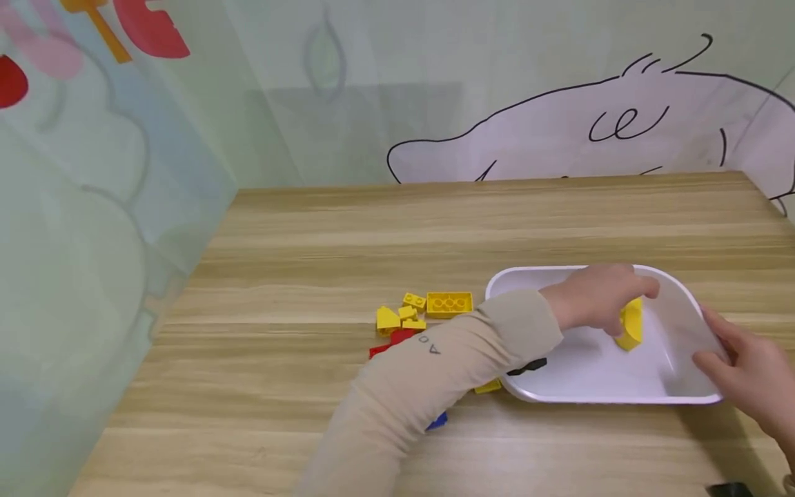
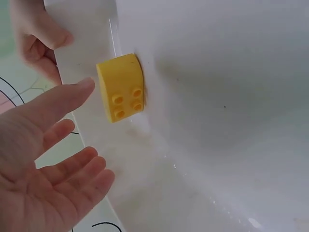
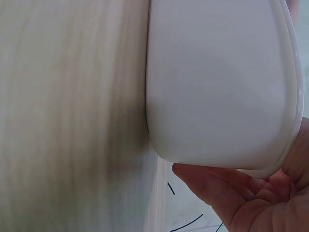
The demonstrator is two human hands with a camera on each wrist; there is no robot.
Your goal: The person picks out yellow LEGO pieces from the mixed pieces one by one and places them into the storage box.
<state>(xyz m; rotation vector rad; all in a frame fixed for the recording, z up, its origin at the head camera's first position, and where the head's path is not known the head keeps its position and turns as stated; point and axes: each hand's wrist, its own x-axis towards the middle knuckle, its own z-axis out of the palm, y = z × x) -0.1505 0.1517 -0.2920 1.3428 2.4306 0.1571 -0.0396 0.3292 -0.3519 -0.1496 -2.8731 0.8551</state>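
My left hand (image 1: 605, 297) reaches across into a white plastic tub (image 1: 584, 400). In the left wrist view its fingers are spread apart, with the thumb beside a yellow toy building brick (image 2: 121, 87). This brick has a curved side and several studs, and it sits in the tub. At the tub's right end my right hand (image 1: 751, 373) holds the rim, thumb on the near side and fingers behind the wall. The right wrist view shows that hand (image 3: 256, 198) at the tub's corner.
Left of the tub lie several yellow bricks (image 1: 450, 304), red bricks (image 1: 402, 335) and a blue piece (image 1: 437, 421), partly hidden by the left sleeve (image 1: 428, 386). A black piece (image 1: 528, 366) shows at the tub's left end. The wooden table (image 1: 279, 241) meets a printed wall behind.
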